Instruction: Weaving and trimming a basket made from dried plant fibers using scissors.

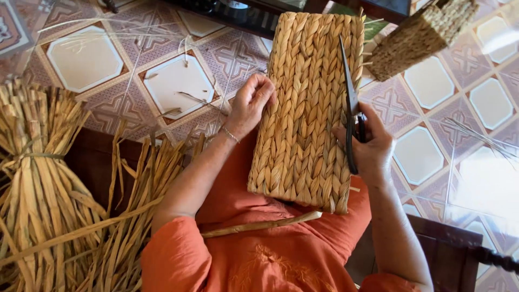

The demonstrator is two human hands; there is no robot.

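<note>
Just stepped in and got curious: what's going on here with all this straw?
A person in an orange top holds a woven straw panel on their lap. The left hand steadies its left edge, while the right hand grips dark scissors, blades lying along the panel's right edge where short stray ends stick out. Bundles of dried straw lie at the person's left, and another woven piece sits beyond on the tiled floor.

The straw bundle (38,178) runs off the left and bottom edges. The mat (308,108) hides the fingertips of the left hand (250,103) and part of the orange lap. The right hand (367,146) covers the handles of the scissors (350,103). A 2nd woven piece (419,35) is cut off at the top edge.
</note>
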